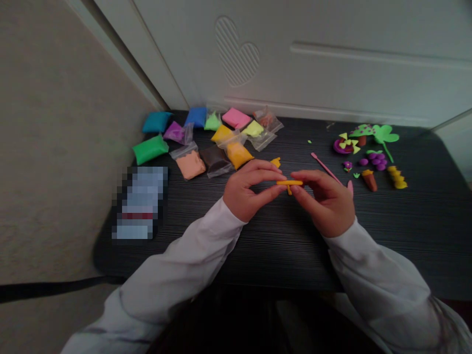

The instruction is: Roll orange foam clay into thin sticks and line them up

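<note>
Between the fingertips of both hands is a thin orange-yellow strip of modelling clay (289, 183), held level above the table. My left hand (250, 189) pinches its left end with thumb and fingers. At the other end, my right hand (326, 199) grips it the same way. A short orange-yellow clay piece (289, 191) shows just below the strip; whether it is joined to it I cannot tell. Beyond my left fingers lies another orange-yellow clay lump (276, 162), partly hidden. A pink modelling tool (324, 167) lies behind my right hand, its middle covered by the fingers.
Several clay packets, such as a green one (150, 149) and an orange one (239, 154), spread across the dark table's (273, 255) back left. A blurred-out phone-like object (142, 201) lies left. Finished clay figures, including purple grapes (376, 161), stand right. A white panel (317, 83) rises behind.
</note>
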Action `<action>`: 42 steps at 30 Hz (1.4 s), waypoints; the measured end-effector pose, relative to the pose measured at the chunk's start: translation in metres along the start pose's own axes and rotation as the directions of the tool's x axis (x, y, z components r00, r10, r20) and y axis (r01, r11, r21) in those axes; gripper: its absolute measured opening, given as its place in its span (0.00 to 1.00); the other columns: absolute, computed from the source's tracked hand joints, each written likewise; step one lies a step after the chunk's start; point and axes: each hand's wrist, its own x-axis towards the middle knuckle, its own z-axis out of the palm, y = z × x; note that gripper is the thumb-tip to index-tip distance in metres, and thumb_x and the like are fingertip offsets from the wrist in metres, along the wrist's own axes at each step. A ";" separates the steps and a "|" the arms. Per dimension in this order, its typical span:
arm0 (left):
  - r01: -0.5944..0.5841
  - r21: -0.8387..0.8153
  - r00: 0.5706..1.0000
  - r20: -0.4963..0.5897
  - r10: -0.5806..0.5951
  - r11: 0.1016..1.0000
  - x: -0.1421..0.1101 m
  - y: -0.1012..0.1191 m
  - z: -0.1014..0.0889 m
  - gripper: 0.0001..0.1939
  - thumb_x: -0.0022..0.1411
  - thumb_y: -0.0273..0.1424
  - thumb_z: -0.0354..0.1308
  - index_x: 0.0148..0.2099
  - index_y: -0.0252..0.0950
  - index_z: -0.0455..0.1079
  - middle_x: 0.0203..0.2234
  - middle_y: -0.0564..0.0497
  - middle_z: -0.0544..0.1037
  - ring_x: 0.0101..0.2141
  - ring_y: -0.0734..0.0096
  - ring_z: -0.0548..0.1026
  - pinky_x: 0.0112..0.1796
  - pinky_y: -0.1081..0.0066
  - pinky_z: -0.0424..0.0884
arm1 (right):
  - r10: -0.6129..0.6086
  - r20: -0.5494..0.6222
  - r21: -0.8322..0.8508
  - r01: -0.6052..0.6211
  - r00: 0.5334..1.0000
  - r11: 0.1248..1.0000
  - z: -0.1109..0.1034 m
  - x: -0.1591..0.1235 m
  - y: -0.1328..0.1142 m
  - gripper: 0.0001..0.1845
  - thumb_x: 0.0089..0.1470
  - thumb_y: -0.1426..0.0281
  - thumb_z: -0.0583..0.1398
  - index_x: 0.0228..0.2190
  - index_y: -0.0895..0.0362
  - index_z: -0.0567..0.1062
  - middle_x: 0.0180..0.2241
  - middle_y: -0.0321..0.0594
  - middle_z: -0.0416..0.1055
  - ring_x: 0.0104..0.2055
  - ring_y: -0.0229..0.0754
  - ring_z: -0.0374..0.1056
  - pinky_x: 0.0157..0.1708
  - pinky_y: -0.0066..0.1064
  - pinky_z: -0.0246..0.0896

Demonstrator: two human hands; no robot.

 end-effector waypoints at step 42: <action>0.092 -0.077 0.995 0.030 -0.090 0.993 -0.002 -0.002 0.001 0.09 0.49 0.28 0.60 0.36 0.36 0.72 0.33 0.48 0.75 0.35 0.71 0.72 0.33 0.72 0.68 | -0.027 0.010 -0.063 0.028 1.000 0.998 0.000 0.001 0.000 0.08 0.48 0.68 0.58 0.33 0.53 0.72 0.30 0.36 0.70 0.32 0.38 0.65 0.34 0.33 0.62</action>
